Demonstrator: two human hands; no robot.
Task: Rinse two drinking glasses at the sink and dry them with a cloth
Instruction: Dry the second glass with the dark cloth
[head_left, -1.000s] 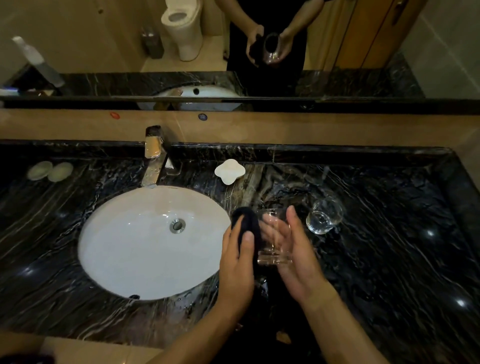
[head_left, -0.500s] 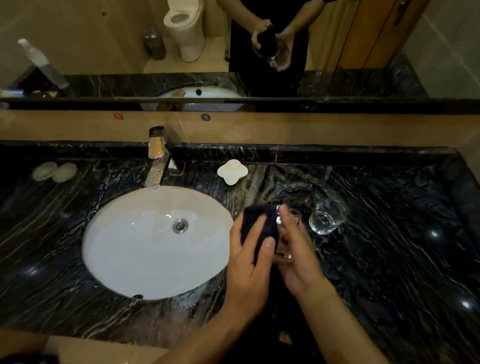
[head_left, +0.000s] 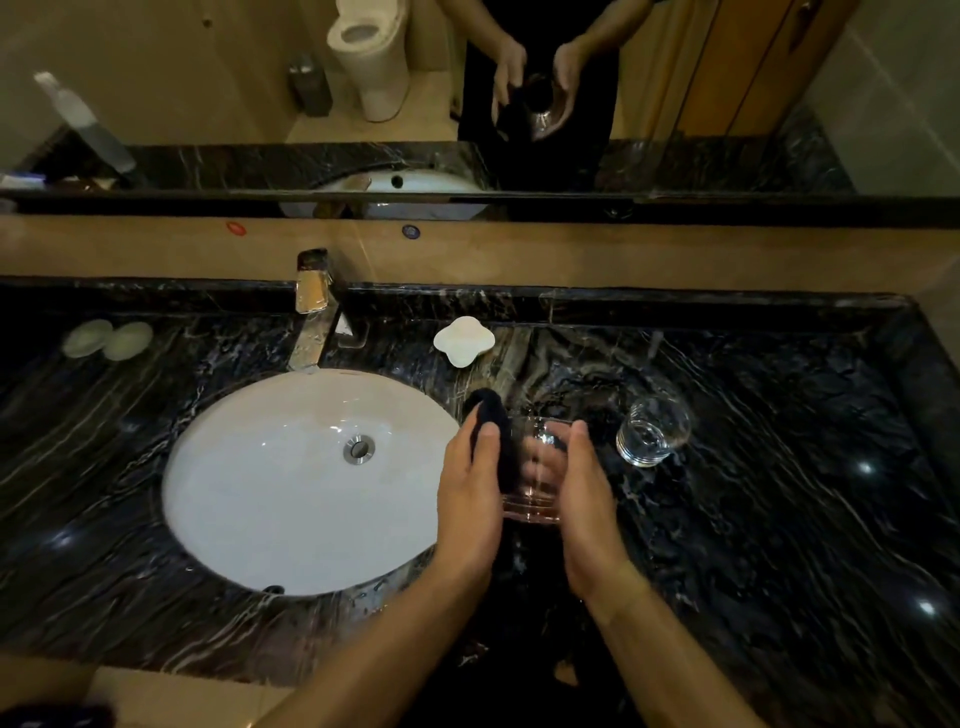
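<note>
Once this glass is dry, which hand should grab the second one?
Right hand, probably: the second glass stands on the counter just beyond its fingertips. The left hand presses the dark cloth and sits sink-side.

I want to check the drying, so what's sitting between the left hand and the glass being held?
In the head view, a dark cloth lies between the left hand and the held glass, pressed against the glass's side.

A clear drinking glass (head_left: 537, 467) is held between the left hand (head_left: 470, 499), which presses a dark cloth (head_left: 496, 436) against it, and the right hand (head_left: 587, 493). A second clear glass (head_left: 652, 431) stands on the black marble desk (head_left: 779, 493) beside the white oval sink (head_left: 291, 509).
</note>
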